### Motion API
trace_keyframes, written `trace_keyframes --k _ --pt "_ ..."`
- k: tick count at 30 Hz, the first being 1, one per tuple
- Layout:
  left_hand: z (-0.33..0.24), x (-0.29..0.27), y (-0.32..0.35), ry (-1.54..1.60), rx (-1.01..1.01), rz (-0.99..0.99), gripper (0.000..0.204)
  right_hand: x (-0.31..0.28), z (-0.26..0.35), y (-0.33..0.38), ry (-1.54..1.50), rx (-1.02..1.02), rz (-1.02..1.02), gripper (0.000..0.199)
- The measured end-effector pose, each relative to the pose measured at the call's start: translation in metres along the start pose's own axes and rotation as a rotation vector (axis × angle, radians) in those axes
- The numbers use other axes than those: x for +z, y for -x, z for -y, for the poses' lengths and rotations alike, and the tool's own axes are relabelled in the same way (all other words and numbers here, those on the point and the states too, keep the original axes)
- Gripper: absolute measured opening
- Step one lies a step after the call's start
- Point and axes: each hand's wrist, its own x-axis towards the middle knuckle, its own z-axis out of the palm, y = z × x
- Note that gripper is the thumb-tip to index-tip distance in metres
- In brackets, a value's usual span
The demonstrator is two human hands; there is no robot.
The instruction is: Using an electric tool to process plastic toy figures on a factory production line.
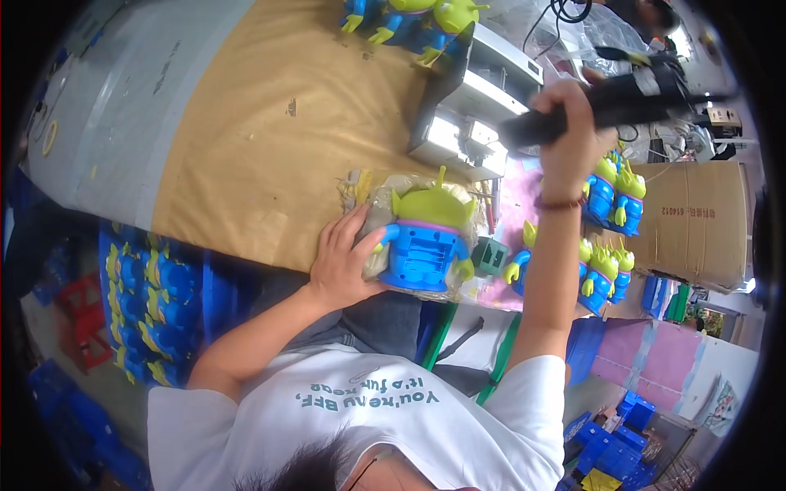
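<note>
We saw the left hand (344, 260) lying open and flat against the side of a toy figure (427, 237), fingers spread over its wrapping, at the near edge of the desk (246, 139). The toy figure (green head with pointed ears and an antenna, blue body, back panel facing up) lay on a clear plastic bag (385, 200) on the desk's brown covering. The right hand (565, 123) was raised above the desk, well apart from the figure, and closed around the handle of a black power tool (606, 106) that pointed to the left. Beneath that tool stood a grey metal machine (475, 106), and behind it more figures of the same kind (409, 20) sat at the far end of the desk. To the right of the raised forearm we noted a cluster of matching figures (610, 237) beside a cardboard box (696, 221). Down on the person's left, a blue crate (151, 303) held rows of the same toys.
</note>
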Motion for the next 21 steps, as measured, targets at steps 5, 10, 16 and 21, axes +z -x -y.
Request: trace_keyframes --k 5,10,16,21 --pt "-0.001 0.001 0.001 0.007 0.019 -0.026 0.089 0.0 -0.002 -0.005 0.078 0.213 0.069 0.04" --pt "-0.003 0.002 0.002 0.015 -0.017 -0.008 0.09 -0.007 0.054 0.042 -0.144 0.218 0.17 0.054" --pt "-0.004 0.002 0.0 -0.022 -0.021 0.0 0.091 -0.004 0.055 0.056 -0.169 0.005 0.081 0.044" --pt "-0.001 0.005 0.003 -0.016 -0.004 -0.007 0.089 0.001 0.002 0.003 0.092 -0.031 0.057 0.032"
